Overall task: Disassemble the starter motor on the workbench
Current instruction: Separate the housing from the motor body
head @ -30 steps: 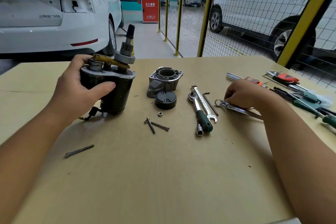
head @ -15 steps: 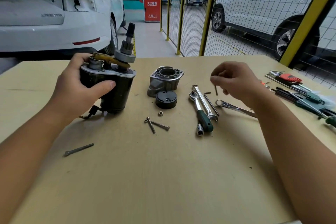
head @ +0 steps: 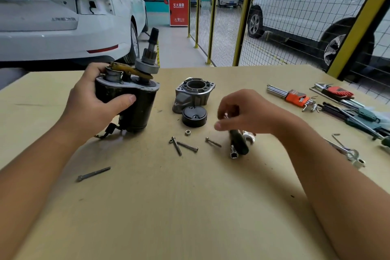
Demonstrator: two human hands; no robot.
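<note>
The starter motor stands upright on the workbench, pinion shaft pointing up, yoke lever and solenoid plunger exposed on top. My left hand grips its dark body from the left. My right hand hovers low over the green-handled ratchet, fingers loosely bent and holding nothing I can see. A short bolt lies just below its thumb. The removed drive housing and a black end cap sit between my hands.
Two crossed bolts and a small nut lie in front of the cap; a long bolt lies at front left. Hex key sets, a wrench and other tools fill the right side. A mesh fence stands behind.
My right hand left the wrench, lifted with a small bolt pinched, moved left and down, and that bolt now lies on the bench. My left hand stayed on the motor.
</note>
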